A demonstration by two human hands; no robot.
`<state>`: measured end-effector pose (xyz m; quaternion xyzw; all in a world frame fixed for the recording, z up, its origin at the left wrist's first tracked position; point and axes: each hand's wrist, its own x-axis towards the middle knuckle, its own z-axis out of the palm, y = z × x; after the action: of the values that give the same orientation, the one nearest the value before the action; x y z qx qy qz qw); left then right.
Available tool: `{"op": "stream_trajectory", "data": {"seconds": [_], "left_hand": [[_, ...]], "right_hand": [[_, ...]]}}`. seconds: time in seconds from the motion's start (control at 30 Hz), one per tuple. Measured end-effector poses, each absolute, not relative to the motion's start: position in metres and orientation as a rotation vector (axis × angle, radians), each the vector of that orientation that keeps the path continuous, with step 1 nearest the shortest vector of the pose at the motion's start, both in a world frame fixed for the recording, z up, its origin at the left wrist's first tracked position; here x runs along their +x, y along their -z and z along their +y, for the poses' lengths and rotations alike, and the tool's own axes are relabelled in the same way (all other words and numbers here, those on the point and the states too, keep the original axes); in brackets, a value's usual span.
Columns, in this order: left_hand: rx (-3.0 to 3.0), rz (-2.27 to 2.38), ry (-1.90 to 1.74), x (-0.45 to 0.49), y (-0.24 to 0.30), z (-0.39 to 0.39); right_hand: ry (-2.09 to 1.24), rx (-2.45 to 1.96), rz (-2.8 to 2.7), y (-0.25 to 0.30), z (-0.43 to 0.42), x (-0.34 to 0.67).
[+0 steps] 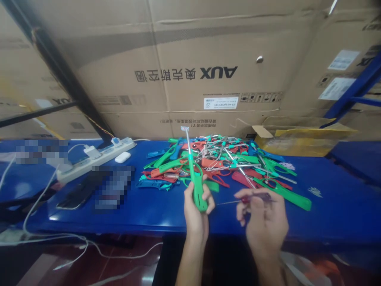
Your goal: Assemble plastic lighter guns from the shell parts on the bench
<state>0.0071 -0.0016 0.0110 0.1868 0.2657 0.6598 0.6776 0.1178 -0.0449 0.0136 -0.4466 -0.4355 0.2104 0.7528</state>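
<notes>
My left hand (pixel 195 206) is closed round the handle of a green lighter-shaped tool (pixel 196 180), held upright with its long metal rod pointing up. My right hand (pixel 263 216) is closed on a small screwdriver (pixel 253 198) with a dark red handle; its thin shaft points left toward the green tool, and the tip stops short of it. Both hands hover over the front of the blue table (pixel 149 210). Behind them lies a pile of green, red and blue tools (pixel 226 163) of the same kind, with metal rods mixed in.
A white power strip (pixel 95 157) with plugs and cables lies at the left, beside a white case (pixel 122 157) and a dark phone (pixel 79 194). An open cardboard box (pixel 300 141) stands at the back right. Large cardboard boxes (pixel 190 67) wall off the back. Blue shelf posts rise at right.
</notes>
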Motion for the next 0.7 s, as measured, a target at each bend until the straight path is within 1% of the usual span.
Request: {"op": "stream_trajectory", "data": {"seconds": [0.13,0.4,0.7], "left_hand": [[0.414,0.542,-1.472,0.006,-0.014,-0.002],[0.369,0.470,-1.468,0.004,-0.018,-0.005],[0.368,0.462,-1.427,0.004,-0.020,-0.007]], "right_hand": [[-0.365,-0.925,-1.081,-0.022,-0.060,0.094],[-0.237,-0.811,-1.010,-0.022,-0.054,0.075],[-0.304,-0.795,-0.983,-0.014,-0.045,0.070]]}}
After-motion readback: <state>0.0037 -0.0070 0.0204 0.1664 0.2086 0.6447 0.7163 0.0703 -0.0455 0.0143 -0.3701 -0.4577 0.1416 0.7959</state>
